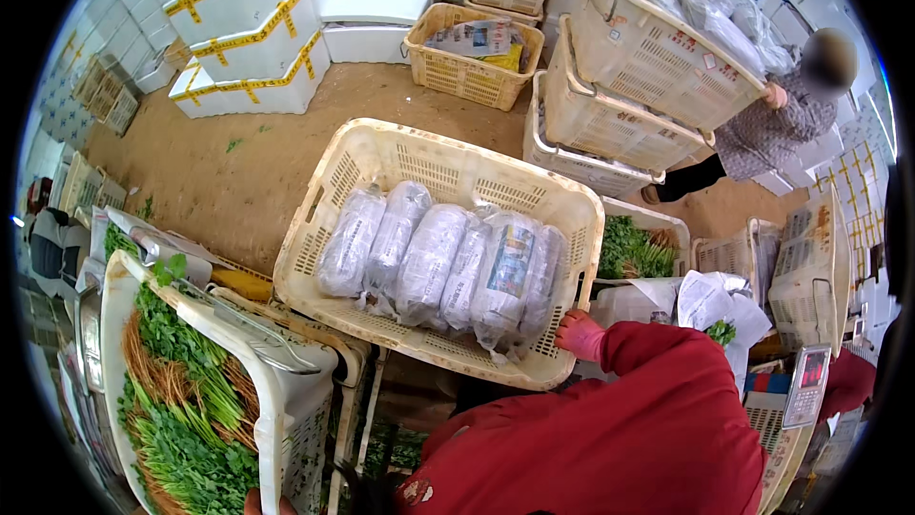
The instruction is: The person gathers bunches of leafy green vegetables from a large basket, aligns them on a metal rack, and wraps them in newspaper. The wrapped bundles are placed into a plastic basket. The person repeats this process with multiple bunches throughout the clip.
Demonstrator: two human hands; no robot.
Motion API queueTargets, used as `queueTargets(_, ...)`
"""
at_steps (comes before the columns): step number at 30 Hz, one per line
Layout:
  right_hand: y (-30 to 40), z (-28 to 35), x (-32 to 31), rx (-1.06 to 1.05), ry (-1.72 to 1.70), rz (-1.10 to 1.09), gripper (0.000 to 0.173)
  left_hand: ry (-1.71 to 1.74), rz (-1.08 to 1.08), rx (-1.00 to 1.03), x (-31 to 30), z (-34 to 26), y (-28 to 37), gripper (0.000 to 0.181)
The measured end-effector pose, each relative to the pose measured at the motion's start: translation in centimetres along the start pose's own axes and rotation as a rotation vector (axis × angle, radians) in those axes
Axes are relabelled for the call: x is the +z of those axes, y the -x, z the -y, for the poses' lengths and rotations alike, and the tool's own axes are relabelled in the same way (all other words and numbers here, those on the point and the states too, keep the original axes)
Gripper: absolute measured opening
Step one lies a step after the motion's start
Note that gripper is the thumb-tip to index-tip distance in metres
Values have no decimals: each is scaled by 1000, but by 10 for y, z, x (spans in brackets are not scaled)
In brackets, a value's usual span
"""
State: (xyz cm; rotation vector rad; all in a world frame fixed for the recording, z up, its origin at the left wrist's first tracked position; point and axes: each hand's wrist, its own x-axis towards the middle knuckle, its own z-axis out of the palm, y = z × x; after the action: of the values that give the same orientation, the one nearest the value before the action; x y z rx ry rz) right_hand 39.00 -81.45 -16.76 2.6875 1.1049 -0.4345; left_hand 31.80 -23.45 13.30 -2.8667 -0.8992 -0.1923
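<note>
My right hand (577, 335), at the end of a red sleeve, grips the right-hand rim of a cream plastic crate (422, 140). Inside that crate lie several wrapped bundles (436, 265) in clear plastic with printed paper, side by side. At the bottom edge, fingertips of my left hand (286, 506) show on both sides of the rim of a white crate (270, 436); the rest of this hand is cut off. Leafy green herbs with brown roots (193, 401) fill the white crate.
Stacked crates (636, 50) stand at the upper right, where a co-worker (775, 122) holds the top one. Taped white foam boxes (243, 50) rise at the upper left. Another crate (465, 79) sits on the brown floor (214, 136). A digital scale display (808, 383) is at right.
</note>
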Motion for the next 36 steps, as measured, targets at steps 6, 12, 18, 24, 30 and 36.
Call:
queueTargets(6, -7, 3, -3, 78, -7, 99, 11, 41, 121, -70, -16, -15, 3, 42)
queueTargets(12, -17, -1, -16, 44, -104, 328, 24, 174, 206, -114, -29, -27, 6, 49)
queueTargets(18, -36, -46, -62, 406, -705, -69, 68, 107, 199, -141, -26, -34, 4, 51)
queueTargets(24, -64, -55, -11, 1398, -597, -800, 85, 168, -99, 46, 21, -27, 23, 48)
queueTargets(30, -62, -86, 16, 1657, -1345, -749, 51, 339, 521, 51, 180, -41, 35, 46)
queueTargets(36, -69, -77, 26, 1670, -1096, -737, 52, 639, 941, -120, 347, -63, 13, 44)
